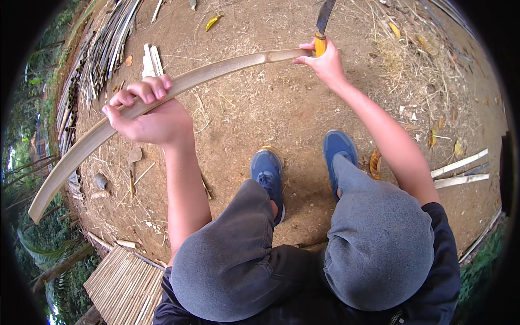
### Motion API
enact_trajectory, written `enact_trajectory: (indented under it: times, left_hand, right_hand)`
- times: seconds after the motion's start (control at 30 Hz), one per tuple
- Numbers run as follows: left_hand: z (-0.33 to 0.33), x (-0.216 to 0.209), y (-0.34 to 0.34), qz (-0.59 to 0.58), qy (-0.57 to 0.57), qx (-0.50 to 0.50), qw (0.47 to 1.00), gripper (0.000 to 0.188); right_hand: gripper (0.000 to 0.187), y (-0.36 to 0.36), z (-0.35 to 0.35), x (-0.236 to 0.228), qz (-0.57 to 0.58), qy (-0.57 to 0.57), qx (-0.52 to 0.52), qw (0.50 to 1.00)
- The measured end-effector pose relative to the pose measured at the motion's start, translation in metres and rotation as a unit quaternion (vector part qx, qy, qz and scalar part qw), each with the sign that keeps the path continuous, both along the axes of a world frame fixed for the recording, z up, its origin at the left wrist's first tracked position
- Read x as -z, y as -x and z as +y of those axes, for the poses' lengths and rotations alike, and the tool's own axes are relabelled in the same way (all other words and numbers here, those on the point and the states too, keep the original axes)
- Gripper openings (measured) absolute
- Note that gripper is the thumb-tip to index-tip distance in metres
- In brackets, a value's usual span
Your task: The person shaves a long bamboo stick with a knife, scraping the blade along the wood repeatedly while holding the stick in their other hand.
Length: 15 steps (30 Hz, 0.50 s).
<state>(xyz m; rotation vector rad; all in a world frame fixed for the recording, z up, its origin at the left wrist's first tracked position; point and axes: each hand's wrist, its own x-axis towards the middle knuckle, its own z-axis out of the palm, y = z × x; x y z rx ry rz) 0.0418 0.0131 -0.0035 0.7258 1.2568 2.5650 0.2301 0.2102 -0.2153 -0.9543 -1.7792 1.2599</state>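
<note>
A long split bamboo strip (216, 69) stretches across in front of me, from the lower left up to the upper right, and looks curved in this wide view. My left hand (149, 116) is closed round its left part, fingers over the top edge and thumb beneath. At the strip's right end, my right hand (326, 62) grips a knife (320, 44) by its yellow handle, dark blade pointing up and away. The thumb and a finger of that hand also touch the strip's end. A node ring shows on the strip near the right hand.
Bundled bamboo poles (103, 49) lie at the far left, with pale split pieces (152, 60) beside them. A slatted bamboo mat (124, 284) is at lower left. White strips (460, 169) lie at right. Shavings and leaves litter the dirt ground (233, 124) around my blue shoes (267, 172).
</note>
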Motion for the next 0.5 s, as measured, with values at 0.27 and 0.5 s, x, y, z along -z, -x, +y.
enact_trajectory:
  times: [0.27, 0.5]
  left_hand:
    - [0.000, 0.010, -0.011, 0.044, 0.040, 0.054, 0.997, 0.051]
    - [-0.003, 0.012, -0.006, 0.076, 0.029, 0.109, 0.991, 0.043]
  right_hand:
    - [0.060, -0.027, -0.014, -0.003, -0.139, -0.108, 0.108, 0.979]
    - [0.056, -0.067, -0.014, -0.035, -0.301, 0.076, -0.078, 0.947]
